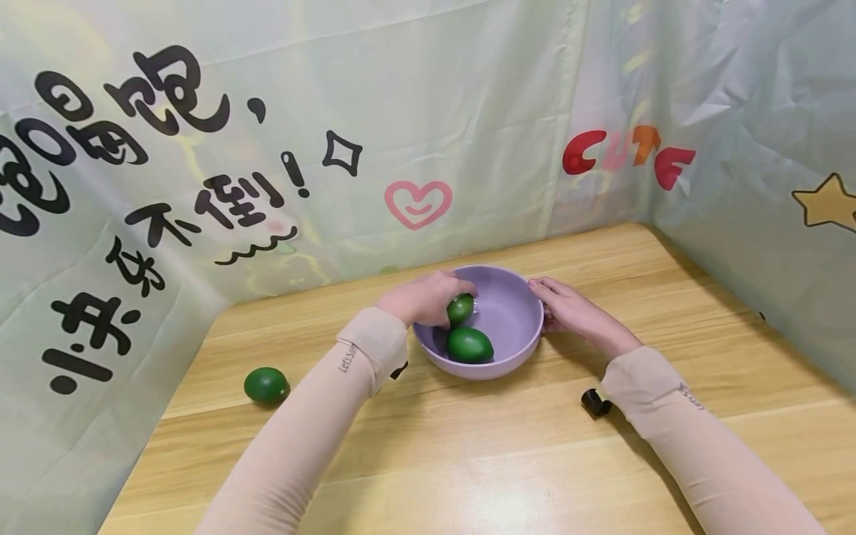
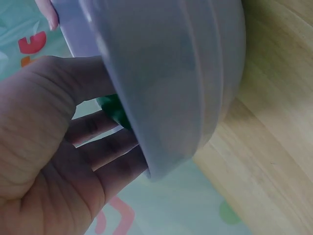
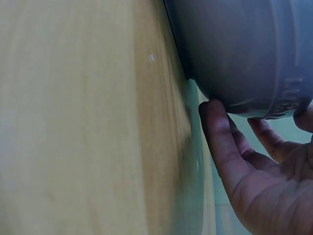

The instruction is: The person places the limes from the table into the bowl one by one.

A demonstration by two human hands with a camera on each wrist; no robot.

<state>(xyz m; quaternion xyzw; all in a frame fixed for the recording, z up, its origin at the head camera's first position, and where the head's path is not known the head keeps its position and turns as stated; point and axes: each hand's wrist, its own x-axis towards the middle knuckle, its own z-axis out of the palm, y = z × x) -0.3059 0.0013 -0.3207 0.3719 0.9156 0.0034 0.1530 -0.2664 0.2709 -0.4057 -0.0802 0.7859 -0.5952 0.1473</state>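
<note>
A purple bowl (image 1: 510, 312) stands toward the back of the table. My left hand (image 1: 428, 296) reaches over its left rim and holds a green lime (image 1: 460, 309) inside it, thumb on one side and fingers on the other. In the left wrist view the bowl wall (image 2: 161, 88) hides most of that lime. A second lime (image 1: 470, 345) lies at the bowl's near side. At the right rim my right hand (image 1: 575, 316) grips the bowl, its thumb by the rim and its fingers (image 3: 222, 132) against the outer wall and underside.
Another lime (image 1: 266, 386) lies on the wooden table (image 1: 468, 461), left of the left forearm. A black piece (image 1: 594, 403) shows at the right cuff. Printed cloth walls (image 1: 495, 148) border the table at the back and sides.
</note>
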